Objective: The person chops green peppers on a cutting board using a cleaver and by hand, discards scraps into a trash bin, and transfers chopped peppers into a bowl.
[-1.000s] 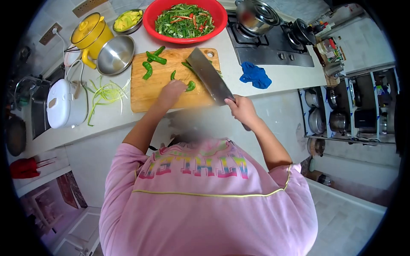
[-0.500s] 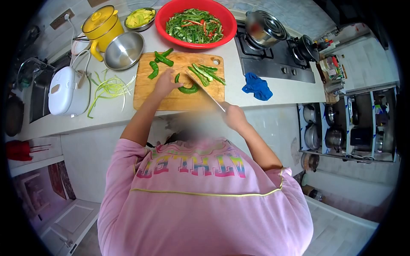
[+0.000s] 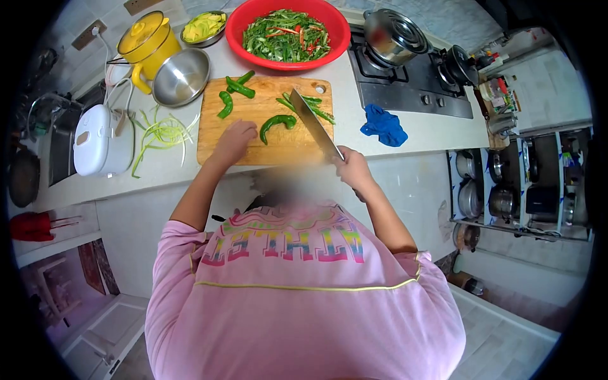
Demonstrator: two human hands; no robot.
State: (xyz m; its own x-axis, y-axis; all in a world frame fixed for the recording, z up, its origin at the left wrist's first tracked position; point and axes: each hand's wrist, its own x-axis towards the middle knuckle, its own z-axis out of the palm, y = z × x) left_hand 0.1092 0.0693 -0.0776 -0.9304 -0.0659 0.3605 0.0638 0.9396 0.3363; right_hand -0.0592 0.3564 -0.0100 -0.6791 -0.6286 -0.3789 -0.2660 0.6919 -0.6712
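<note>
My right hand (image 3: 353, 171) grips the handle of a kitchen knife (image 3: 311, 120), its broad blade slanting up and left over the cutting board (image 3: 215, 145). A curved green pepper (image 3: 276, 125) lies on the board between the blade and my left hand (image 3: 235, 140). That left hand rests low over the board's left side, fingers loosely extended and holding nothing. Cut pepper pieces (image 3: 324, 114) lie at the board's right, partly covered by the blade. More whole green peppers (image 3: 240, 88) sit at its upper left.
Behind the board stands a red basin (image 3: 234, 44) of shredded greens. A steel bowl (image 3: 180, 79), yellow pot (image 3: 149, 44) and green peelings (image 3: 163, 133) are on the left. To the right are a blue cloth (image 3: 383, 125) and a gas stove (image 3: 415, 95) carrying a steel pot (image 3: 396, 41).
My left hand has drawn back toward me, away from the curved pepper, which now lies turned. The knife blade has shifted right and shows more of its flat side.
</note>
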